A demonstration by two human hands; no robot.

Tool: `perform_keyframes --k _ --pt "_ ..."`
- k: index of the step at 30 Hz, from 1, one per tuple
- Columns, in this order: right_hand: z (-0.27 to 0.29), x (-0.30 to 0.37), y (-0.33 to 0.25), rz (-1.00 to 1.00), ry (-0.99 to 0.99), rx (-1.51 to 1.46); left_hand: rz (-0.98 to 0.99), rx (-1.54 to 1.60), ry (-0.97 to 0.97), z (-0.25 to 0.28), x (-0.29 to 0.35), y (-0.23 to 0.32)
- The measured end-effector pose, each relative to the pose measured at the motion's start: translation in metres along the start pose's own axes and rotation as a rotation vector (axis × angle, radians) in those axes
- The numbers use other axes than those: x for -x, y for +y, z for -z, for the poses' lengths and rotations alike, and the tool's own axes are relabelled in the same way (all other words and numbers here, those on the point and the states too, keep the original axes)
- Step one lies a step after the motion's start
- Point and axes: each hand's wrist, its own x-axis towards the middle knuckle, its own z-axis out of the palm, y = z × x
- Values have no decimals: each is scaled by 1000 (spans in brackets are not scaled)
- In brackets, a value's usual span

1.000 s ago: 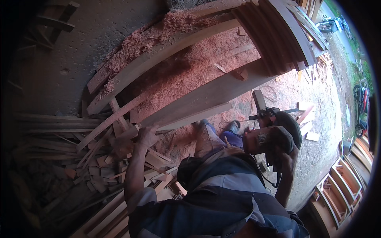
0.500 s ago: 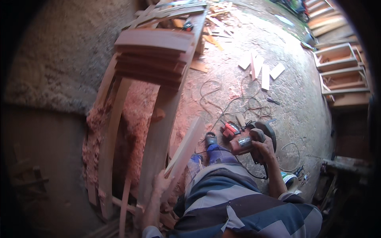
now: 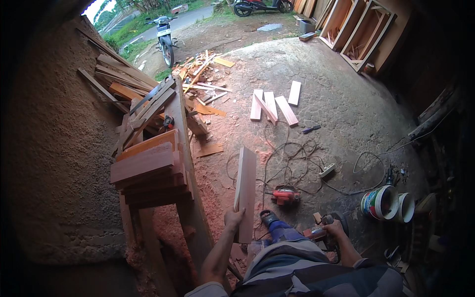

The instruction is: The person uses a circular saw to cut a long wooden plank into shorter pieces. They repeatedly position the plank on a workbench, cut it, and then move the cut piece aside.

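Observation:
My left hand [image 3: 233, 218] grips the near end of a pale wooden plank [image 3: 245, 188], which points away from me above the sawdust-covered ground. My right hand [image 3: 334, 230] holds a dark circular power tool [image 3: 327, 235] low beside my knee. A red power tool [image 3: 285, 195] lies on the ground between the two hands, amid tangled cables [image 3: 292, 163]. My striped shirt and blue trousers fill the lower edge.
A wooden bench stacked with boards [image 3: 148, 168] stands at left against a rough wall. Short planks [image 3: 272, 104] lie ahead, with a scrap pile [image 3: 203, 74] beyond. Two paint buckets [image 3: 386, 203] sit at right. Wooden frames [image 3: 356, 29] and motorbikes [image 3: 166, 37] are further off.
The view has swung from the plank pile and bench to the open yard. My left hand has lifted a plank clear of the pile; my right hand still holds the power tool.

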Motion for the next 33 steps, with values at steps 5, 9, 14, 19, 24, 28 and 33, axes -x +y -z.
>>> perform_keyframes --k 5,9,14,19,24,28,33 --pt "-11 20 35 -156 91 -334 -543 391 63 15 -95 232" --pt "-23 10 61 -275 -10 -488 -839 553 211 35 -91 325" --pt "-51 -13 74 -251 -173 -668 -387 1076 70 74 -82 240" --pt "-59 -29 54 -292 -237 -537 -10 1762 363 157 -135 153" --pt "-61 -43 26 -221 -341 -577 48 2120 438 209 -175 128" --pt "-57 -50 3 -182 -325 -452 100 2122 610 231 -185 116" --pt "-58 -65 -19 -155 -188 -257 163 1684 678 243 -143 108"
